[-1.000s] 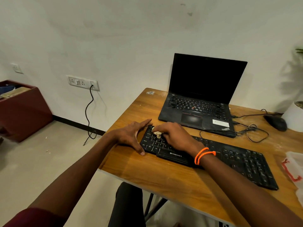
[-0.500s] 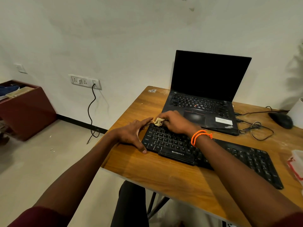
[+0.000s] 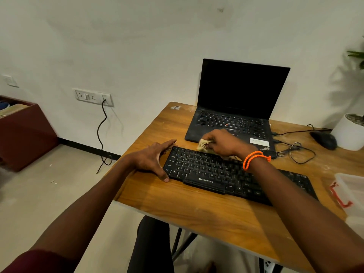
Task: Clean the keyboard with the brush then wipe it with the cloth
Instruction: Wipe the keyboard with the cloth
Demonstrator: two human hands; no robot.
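Two hands work: the right hand [image 3: 222, 143], gripping a crumpled beige cloth [image 3: 202, 145], has swept to the black plastic keyboard [image 3: 216, 172]'s far-left corner; the left hand [image 3: 151, 159], spread flat, braces its left edge; wiping is underway.

A black keyboard [image 3: 226, 172] with white lettering is seen on an orange-brown wood-grain bench [image 3: 197, 209]. A beige cloth [image 3: 202, 145] is seen above its far edge. The laptop [image 3: 236, 107] is black, the wrist bands [image 3: 254, 159] bright orange, the sleeve [image 3: 39, 261] maroon, the pot [image 3: 348, 133] white.
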